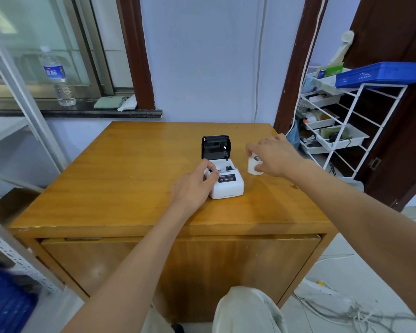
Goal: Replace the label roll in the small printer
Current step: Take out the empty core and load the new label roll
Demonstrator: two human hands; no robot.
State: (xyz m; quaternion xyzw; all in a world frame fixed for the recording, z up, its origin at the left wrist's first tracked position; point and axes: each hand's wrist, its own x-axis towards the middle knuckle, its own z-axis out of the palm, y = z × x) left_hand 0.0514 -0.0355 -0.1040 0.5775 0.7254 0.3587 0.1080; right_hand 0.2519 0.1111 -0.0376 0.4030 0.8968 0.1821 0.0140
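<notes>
The honey-coloured wooden cabinet top (135,179) carries everything within reach of the fingers. The small white plastic label printer (227,183) is steadied by the left hand (193,188), whose fingers (210,169) are curled narrowly over its left edge; the black hinged lid (216,146) is stood open just beyond those fingertips, so the paper bay is exposed. The white cylindrical label roll (253,165) is stood upright just right of the printer, and the right hand (275,156) is closed loosely around it, thumb low, fingers over the top; whether it is lifted cannot be told.

For a clean step, the roll would best be pinched by its ends, the printer kept pinned, and the roll lowered into the bay with the loose end fed toward the front.

Nothing is placed between fingers and bay. A clear plastic water bottle (58,79) and a white wire rack (341,126) are well apart.
</notes>
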